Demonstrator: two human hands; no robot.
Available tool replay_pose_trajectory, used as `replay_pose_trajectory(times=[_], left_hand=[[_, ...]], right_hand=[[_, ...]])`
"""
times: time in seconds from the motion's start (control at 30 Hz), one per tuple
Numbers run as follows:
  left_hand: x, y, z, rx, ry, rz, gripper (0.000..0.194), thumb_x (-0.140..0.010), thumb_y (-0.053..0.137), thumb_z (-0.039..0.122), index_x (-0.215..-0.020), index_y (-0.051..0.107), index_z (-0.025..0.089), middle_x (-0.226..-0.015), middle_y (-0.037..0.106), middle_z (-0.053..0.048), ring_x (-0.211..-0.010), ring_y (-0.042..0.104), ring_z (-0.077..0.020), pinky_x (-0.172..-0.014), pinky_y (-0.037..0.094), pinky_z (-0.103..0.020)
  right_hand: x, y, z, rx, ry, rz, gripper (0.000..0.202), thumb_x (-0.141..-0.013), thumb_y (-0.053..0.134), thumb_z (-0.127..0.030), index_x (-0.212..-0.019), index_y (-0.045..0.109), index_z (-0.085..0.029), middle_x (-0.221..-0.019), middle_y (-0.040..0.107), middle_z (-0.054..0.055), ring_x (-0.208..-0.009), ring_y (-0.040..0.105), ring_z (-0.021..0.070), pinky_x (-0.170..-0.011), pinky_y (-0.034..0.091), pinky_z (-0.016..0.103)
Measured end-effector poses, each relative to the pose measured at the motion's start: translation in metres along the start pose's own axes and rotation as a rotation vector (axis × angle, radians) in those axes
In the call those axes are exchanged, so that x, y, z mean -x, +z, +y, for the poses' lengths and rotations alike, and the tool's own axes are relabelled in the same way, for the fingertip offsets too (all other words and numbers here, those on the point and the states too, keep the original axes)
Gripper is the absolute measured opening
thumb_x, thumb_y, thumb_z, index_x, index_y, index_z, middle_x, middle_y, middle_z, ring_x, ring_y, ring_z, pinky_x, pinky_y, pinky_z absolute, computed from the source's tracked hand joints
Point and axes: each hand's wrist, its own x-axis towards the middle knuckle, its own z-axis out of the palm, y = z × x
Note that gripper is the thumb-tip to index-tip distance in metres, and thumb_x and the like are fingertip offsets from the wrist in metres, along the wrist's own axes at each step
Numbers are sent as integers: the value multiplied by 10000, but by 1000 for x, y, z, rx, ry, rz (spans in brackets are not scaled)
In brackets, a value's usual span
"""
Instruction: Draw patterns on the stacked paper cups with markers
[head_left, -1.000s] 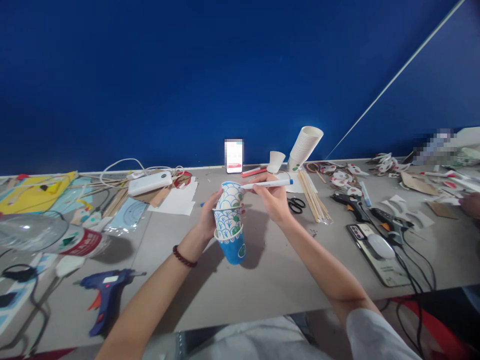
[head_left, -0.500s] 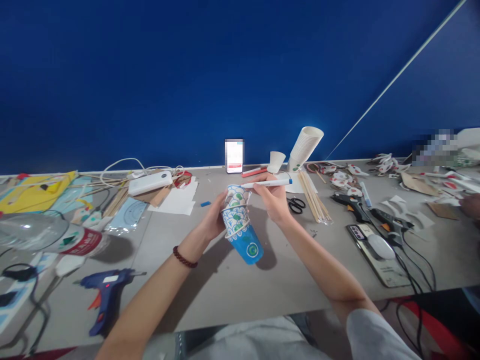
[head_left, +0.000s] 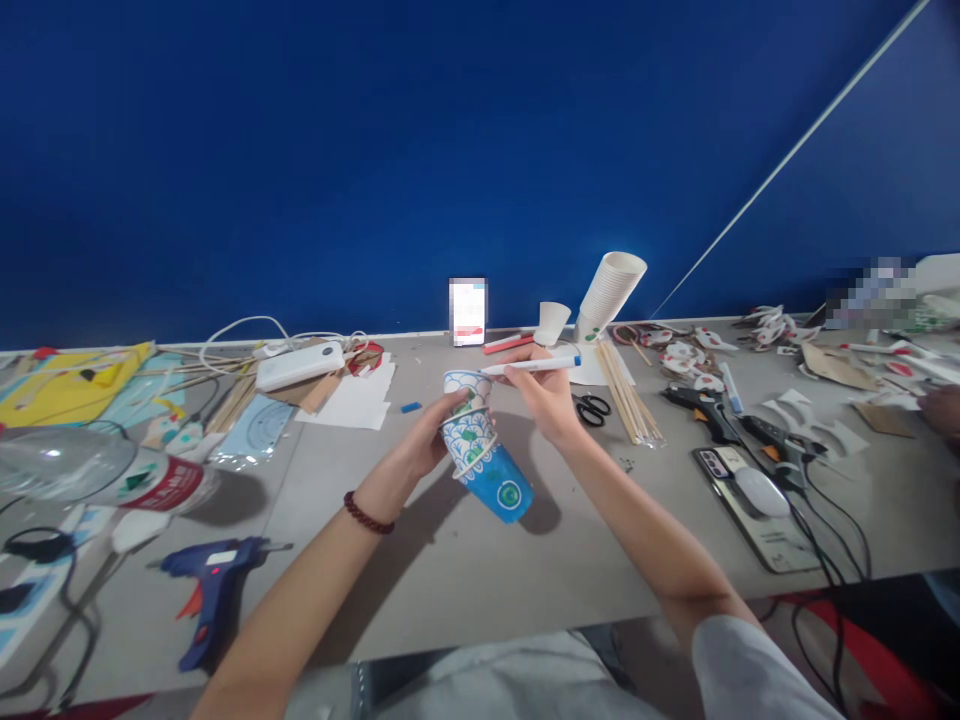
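My left hand (head_left: pixel 431 436) is closed around the upper left side of several joined paper cups (head_left: pixel 471 436), its thumb lying across the top one. The cups tilt, with a solid blue one at the lower right bearing a green ringed circle. Blue scale patterns and green spots cover the white cups above it. In my right hand (head_left: pixel 547 396) is a white marker pen (head_left: pixel 534 366) with a blue end, pinched between the fingers. Its left tip is at the rim of the top cup; whether it touches I cannot tell. The cups hang just above the table (head_left: pixel 442 590).
A phone (head_left: pixel 468 312) stands against the blue wall. Behind my right hand are a white cup (head_left: pixel 553 324) and a tall cup stack (head_left: pixel 611 295). Scissors (head_left: pixel 592 409) and wooden sticks (head_left: pixel 622 395) lie right; a blue glue gun (head_left: pixel 214 575) and bottle (head_left: pixel 112 470) lie left.
The cups have turned slightly, their blue end shifting right and up. My left thumb now lies over the top cup. The marker has shifted a little to the left.
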Motion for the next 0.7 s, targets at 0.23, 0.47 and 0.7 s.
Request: replay_pose_trajectory(times=[0.23, 0.47, 0.7], left_hand=[[0, -1, -2, -90, 106, 78, 303, -747, 742, 368, -930, 711, 128, -793, 746, -75, -702, 696, -201, -720, 542, -305], [-1, -2, -4, -81, 116, 145, 300, -705, 731, 402, -859, 697, 147, -728, 714, -26, -645, 641, -161, -635, 474, -258], [2, -5, 0, -171, 186, 182, 318, -673, 745, 338, -939, 687, 173, -807, 708, -4, -710, 629, -157, -636, 456, -247]], right_hand=[[7, 3, -10, 217, -105, -73, 50, -821, 611, -249, -853, 647, -236, -871, 681, 22, -827, 658, 180, -758, 545, 354], [13, 5, -19, 285, -150, -131, 102, -839, 614, -254, -924, 671, -258, -907, 710, 21, -849, 681, 187, -790, 566, 381], [10, 1, -14, 275, -129, -88, 86, -841, 635, -279, -914, 673, -256, -900, 704, 16, -833, 677, 178, -736, 565, 352]])
